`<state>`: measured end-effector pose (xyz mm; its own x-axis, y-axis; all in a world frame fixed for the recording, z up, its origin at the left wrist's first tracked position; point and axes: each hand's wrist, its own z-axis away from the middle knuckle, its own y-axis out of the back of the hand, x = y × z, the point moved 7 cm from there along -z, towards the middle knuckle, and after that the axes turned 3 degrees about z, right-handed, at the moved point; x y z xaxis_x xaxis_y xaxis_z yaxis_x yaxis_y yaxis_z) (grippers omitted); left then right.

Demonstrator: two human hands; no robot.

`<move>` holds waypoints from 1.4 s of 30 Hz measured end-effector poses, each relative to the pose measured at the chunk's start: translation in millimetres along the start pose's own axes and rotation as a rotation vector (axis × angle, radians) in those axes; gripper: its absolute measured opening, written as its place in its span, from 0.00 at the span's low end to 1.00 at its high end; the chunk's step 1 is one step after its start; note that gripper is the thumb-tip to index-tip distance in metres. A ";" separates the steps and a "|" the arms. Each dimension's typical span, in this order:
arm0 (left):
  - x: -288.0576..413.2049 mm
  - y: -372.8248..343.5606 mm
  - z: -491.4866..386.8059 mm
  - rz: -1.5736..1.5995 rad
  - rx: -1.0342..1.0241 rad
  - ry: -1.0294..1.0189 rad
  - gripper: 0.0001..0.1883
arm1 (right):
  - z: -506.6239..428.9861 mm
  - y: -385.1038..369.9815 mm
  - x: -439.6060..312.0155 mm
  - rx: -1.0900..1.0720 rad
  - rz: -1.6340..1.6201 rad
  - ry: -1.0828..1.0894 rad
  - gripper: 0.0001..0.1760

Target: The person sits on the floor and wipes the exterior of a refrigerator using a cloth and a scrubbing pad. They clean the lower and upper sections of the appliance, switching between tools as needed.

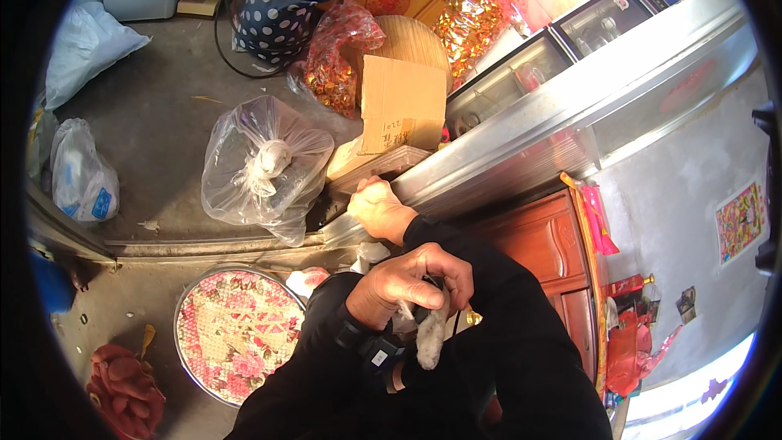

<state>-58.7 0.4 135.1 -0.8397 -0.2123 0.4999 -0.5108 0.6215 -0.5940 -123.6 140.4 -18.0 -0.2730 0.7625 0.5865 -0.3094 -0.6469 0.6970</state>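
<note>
My right hand (379,208), its fingers curled, grips the lower end of a silvery metal door frame (421,186). Nearer my body, my left hand (409,287) is closed on a soiled whitish fabric piece (432,339), perhaps a work glove, whose end hangs below the fingers. Something dark shows between those fingers; its kind is unclear. A black band and a small dark device sit on the left wrist. Just left of my right hand stands a knotted clear plastic bag (269,165). Beyond that hand is a cardboard box (403,104) with handwriting.
A round stool with a floral woven cover (241,333) stands left of my left arm. A metal threshold (208,249) crosses the floor. Farther off are a polka-dot bag (272,21) and bags of wrapped sweets (333,76). A red wooden cabinet (544,244) stands at right, a reddish cloth (125,388) lies lower left.
</note>
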 end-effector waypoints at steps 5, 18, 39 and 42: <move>-6.1 4.1 -2.1 -0.016 -0.006 0.065 0.41 | 64.1 99.1 72.5 0.395 -0.179 -0.004 0.03; -23.2 21.8 -7.7 -0.116 0.126 0.111 0.35 | 91.2 126.4 85.9 0.475 -0.088 -0.048 0.08; -111.4 39.4 -41.6 -0.426 0.664 0.382 0.17 | 467.2 -63.8 -26.1 1.163 -1.394 -1.525 0.09; -131.6 45.2 -52.7 -0.487 0.661 0.366 0.15 | 481.1 -79.0 -36.3 1.107 -1.423 -1.636 0.13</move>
<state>38.4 96.1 75.7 -0.4490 -0.0151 0.8934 -0.8915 -0.0593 -0.4491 349.0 168.0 104.1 0.3635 0.2909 -0.8850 0.9314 -0.1347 0.3383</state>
